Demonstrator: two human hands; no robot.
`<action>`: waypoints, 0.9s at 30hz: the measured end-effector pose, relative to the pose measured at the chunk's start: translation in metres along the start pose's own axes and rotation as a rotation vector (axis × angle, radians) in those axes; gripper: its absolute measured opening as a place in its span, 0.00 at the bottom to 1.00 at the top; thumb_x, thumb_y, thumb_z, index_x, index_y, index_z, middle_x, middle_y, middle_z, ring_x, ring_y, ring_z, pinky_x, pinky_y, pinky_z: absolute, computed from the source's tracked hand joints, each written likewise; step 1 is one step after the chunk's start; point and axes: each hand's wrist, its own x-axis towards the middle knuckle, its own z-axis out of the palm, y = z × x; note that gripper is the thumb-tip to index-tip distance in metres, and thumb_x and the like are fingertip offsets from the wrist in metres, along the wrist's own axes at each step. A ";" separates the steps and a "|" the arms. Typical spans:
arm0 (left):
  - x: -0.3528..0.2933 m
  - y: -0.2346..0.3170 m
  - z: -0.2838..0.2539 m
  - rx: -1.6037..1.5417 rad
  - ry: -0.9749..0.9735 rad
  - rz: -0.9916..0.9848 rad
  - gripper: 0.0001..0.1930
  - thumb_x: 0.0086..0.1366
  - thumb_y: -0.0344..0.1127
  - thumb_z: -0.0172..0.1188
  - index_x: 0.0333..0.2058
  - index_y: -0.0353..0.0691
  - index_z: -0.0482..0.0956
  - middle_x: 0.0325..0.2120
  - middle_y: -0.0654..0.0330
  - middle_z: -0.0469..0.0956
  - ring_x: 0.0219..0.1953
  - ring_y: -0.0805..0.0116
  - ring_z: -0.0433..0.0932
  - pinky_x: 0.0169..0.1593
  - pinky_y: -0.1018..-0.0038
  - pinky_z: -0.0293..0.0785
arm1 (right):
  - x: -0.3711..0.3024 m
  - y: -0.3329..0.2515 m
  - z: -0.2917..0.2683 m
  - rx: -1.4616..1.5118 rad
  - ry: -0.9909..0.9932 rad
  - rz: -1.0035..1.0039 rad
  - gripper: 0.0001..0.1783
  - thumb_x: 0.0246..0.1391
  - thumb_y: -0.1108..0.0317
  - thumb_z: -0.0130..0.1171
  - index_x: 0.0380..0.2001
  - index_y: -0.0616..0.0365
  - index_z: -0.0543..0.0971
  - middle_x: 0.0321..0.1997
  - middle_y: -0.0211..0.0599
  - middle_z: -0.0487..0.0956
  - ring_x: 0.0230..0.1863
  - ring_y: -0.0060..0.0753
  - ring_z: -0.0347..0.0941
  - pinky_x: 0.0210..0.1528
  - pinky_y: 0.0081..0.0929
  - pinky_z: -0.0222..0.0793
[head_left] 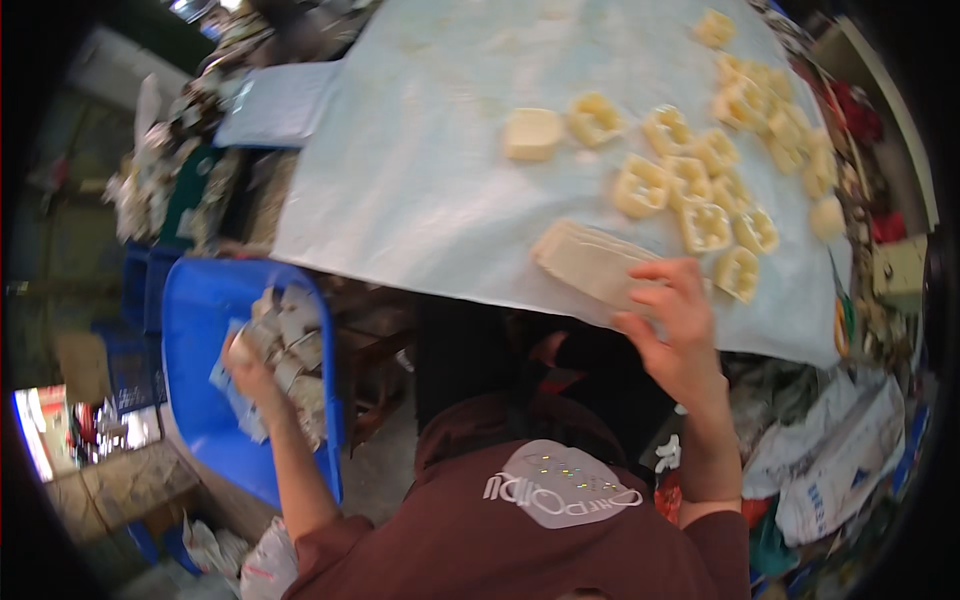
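Observation:
My left hand point(252, 370) reaches into a blue plastic bin point(190, 370) at the left, its fingers curled around something pale that I cannot make out. Whitish, block-like wrapped pieces point(300, 345) lie in that bin beside the hand. On the table's near edge rests a stack of flat beige strips point(585, 258). The thumb and fingers of my right hand point(675, 320) close on the right end of this stack, hiding part of it. Close by are several pale yellow hollow moulded pieces point(690, 182), some with openings facing up.
A pale blue-white sheet covers the table point(430, 150). One yellow piece point(533, 134) sits apart, smooth side up. Scissors point(841, 315) are at the right edge. Plastic bags point(835, 470) lie low on the right. Boxes and clutter line the left.

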 end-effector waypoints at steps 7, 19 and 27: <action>-0.020 -0.052 -0.039 0.861 0.202 -0.429 0.25 0.58 0.40 0.57 0.53 0.38 0.66 0.50 0.44 0.67 0.50 0.49 0.66 0.54 0.56 0.60 | 0.010 0.004 0.012 -0.155 -0.100 0.027 0.16 0.31 0.69 0.68 0.22 0.61 0.72 0.37 0.38 0.69 0.40 0.41 0.66 0.42 0.35 0.65; -0.075 0.153 0.123 -0.014 -0.244 0.659 0.16 0.55 0.22 0.54 0.44 0.34 0.72 0.45 0.55 0.71 0.50 0.63 0.68 0.53 0.69 0.61 | 0.015 0.022 0.013 0.035 -0.105 0.124 0.08 0.38 0.74 0.63 0.21 0.60 0.72 0.30 0.34 0.69 0.37 0.39 0.64 0.39 0.33 0.64; -0.130 0.190 0.167 -0.141 -0.743 1.048 0.15 0.44 0.22 0.60 0.34 0.40 0.76 0.34 0.57 0.72 0.41 0.58 0.70 0.46 0.69 0.61 | 0.016 0.019 0.018 -0.067 -0.079 0.061 0.06 0.41 0.73 0.62 0.22 0.58 0.73 0.29 0.34 0.68 0.35 0.39 0.63 0.37 0.33 0.64</action>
